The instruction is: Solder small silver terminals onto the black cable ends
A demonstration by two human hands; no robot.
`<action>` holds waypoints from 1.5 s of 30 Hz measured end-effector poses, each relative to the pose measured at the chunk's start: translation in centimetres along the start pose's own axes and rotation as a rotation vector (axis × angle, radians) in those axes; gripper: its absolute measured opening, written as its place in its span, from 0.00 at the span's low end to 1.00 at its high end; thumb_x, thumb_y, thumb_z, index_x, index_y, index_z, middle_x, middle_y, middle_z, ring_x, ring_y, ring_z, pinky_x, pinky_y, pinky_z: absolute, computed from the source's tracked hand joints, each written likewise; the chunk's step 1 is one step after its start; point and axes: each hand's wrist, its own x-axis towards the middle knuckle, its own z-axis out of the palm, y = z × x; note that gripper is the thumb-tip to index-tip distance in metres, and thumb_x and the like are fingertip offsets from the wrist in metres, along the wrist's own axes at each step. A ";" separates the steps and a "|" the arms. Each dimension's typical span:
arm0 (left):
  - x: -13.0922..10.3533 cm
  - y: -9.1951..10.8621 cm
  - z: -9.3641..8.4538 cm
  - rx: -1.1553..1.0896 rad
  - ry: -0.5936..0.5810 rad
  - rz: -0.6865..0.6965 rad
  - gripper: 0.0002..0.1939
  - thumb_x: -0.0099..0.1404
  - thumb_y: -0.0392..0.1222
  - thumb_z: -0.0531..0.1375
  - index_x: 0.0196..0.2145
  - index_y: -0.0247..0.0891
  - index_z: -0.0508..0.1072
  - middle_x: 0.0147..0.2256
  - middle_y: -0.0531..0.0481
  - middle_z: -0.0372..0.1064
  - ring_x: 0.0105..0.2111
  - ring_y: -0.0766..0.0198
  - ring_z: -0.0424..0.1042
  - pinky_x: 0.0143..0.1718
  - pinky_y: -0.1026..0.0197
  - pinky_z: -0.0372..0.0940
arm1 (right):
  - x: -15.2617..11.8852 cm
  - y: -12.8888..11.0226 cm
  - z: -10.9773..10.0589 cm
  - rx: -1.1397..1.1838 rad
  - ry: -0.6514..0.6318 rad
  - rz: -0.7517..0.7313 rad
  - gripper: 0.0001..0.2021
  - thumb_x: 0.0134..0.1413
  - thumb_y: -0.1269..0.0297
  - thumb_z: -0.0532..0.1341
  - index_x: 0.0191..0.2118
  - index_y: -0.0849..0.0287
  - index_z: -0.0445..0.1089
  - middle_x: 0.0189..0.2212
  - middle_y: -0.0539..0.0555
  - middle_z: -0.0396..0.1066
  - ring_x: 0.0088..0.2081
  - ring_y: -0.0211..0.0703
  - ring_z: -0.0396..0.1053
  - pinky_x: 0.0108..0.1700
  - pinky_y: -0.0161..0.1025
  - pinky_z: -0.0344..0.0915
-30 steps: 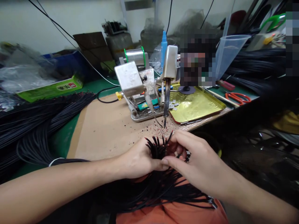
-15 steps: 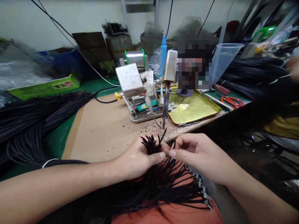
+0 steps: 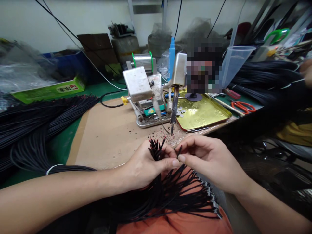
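A bundle of black cables (image 3: 156, 151) with red-tipped ends points upward out of my left hand (image 3: 148, 165), whose fingers are closed round it. Beside it, my right hand (image 3: 200, 156) pinches one black cable (image 3: 179, 150) between thumb and forefinger, close to my left thumb. The lower lengths of the cables spread over my orange-clothed lap, with small metal connectors (image 3: 212, 198) at their far ends. Just above my hands, a soldering iron (image 3: 174, 110) points down from its metal stand (image 3: 138, 84), its tip apart from the cables.
Behind the stand sits a solder wire spool (image 3: 142, 61). A gold tray (image 3: 207, 113) holds small metal pieces. Orange-handled scissors (image 3: 243, 106) lie at right, and more black cables (image 3: 31, 136) lie at left. Part of another person's hand (image 3: 307, 73) shows at the right edge.
One cable end that stood up near the iron's tip has come down nearer the bundle. My left thumb has shifted right, toward the cable pinched in my right hand.
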 end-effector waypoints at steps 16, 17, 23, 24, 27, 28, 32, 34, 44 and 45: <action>0.1 0.1 0.1 0.135 0.031 -0.005 0.10 0.62 0.45 0.62 0.32 0.33 0.76 0.23 0.51 0.69 0.23 0.67 0.65 0.25 0.64 0.60 | 0.2 -0.4 -2.1 -0.256 0.055 -0.079 0.03 0.56 0.71 0.66 0.34 0.56 0.77 0.29 0.48 0.75 0.31 0.36 0.70 0.33 0.33 0.65; 0.1 0.0 0.0 0.138 0.034 -0.001 0.10 0.62 0.44 0.62 0.32 0.33 0.76 0.23 0.51 0.69 0.23 0.67 0.66 0.25 0.64 0.60 | 0.2 -0.4 -2.0 -0.227 0.051 -0.058 0.03 0.56 0.71 0.66 0.33 0.56 0.77 0.29 0.48 0.74 0.31 0.36 0.69 0.33 0.33 0.65; -0.1 -0.5 0.1 0.134 -0.006 0.041 0.09 0.63 0.42 0.63 0.31 0.32 0.76 0.24 0.52 0.69 0.25 0.68 0.66 0.28 0.65 0.61 | 0.1 1.3 0.2 0.241 0.031 0.130 0.03 0.56 0.66 0.68 0.33 0.58 0.75 0.28 0.47 0.73 0.29 0.33 0.67 0.32 0.31 0.64; -0.1 -0.5 0.2 0.139 -0.017 0.050 0.08 0.63 0.41 0.63 0.30 0.32 0.77 0.24 0.53 0.69 0.26 0.68 0.65 0.27 0.66 0.60 | 0.1 1.6 0.5 0.294 0.011 0.145 0.03 0.56 0.65 0.68 0.34 0.58 0.74 0.28 0.47 0.72 0.29 0.33 0.67 0.32 0.32 0.64; -0.1 -0.3 0.2 0.145 -0.039 0.064 0.10 0.64 0.41 0.61 0.28 0.32 0.76 0.23 0.54 0.66 0.25 0.70 0.62 0.26 0.67 0.58 | 0.6 1.5 0.1 0.147 -0.049 0.062 0.04 0.59 0.64 0.66 0.34 0.57 0.74 0.30 0.49 0.73 0.31 0.37 0.69 0.34 0.36 0.66; -0.1 -0.3 0.2 0.141 -0.041 0.060 0.11 0.65 0.41 0.61 0.28 0.33 0.75 0.23 0.54 0.66 0.25 0.70 0.62 0.26 0.66 0.58 | 1.0 1.3 -0.7 -0.016 -0.043 -0.030 0.03 0.59 0.64 0.65 0.35 0.56 0.75 0.31 0.50 0.74 0.33 0.39 0.71 0.38 0.38 0.67; 0.1 -0.5 0.1 0.121 -0.020 0.023 0.12 0.65 0.44 0.61 0.30 0.33 0.74 0.23 0.53 0.67 0.24 0.68 0.64 0.26 0.64 0.59 | 2.6 1.0 -6.6 -0.868 0.187 -0.382 0.05 0.61 0.65 0.63 0.41 0.56 0.76 0.42 0.57 0.75 0.47 0.53 0.69 0.53 0.51 0.62; 0.1 -0.7 0.1 0.104 -0.007 0.015 0.12 0.65 0.45 0.61 0.30 0.33 0.74 0.23 0.52 0.68 0.24 0.66 0.66 0.27 0.63 0.60 | 3.2 1.6 -9.8 -1.118 0.222 -0.352 0.06 0.62 0.62 0.62 0.39 0.56 0.75 0.40 0.58 0.75 0.45 0.56 0.69 0.51 0.54 0.63; 0.2 -0.6 0.2 0.138 0.002 0.049 0.09 0.64 0.41 0.62 0.30 0.33 0.76 0.24 0.52 0.69 0.25 0.68 0.66 0.29 0.64 0.60 | 3.8 2.5 -9.0 -1.144 0.065 -0.329 0.09 0.66 0.63 0.57 0.36 0.57 0.73 0.35 0.57 0.71 0.40 0.52 0.68 0.44 0.49 0.65; 0.2 -0.6 0.2 0.138 -0.001 0.057 0.08 0.64 0.41 0.62 0.30 0.33 0.76 0.24 0.53 0.70 0.25 0.68 0.66 0.29 0.64 0.60 | 3.8 2.4 -8.1 -1.110 0.038 -0.346 0.09 0.66 0.64 0.57 0.37 0.57 0.73 0.35 0.57 0.71 0.41 0.51 0.68 0.44 0.49 0.65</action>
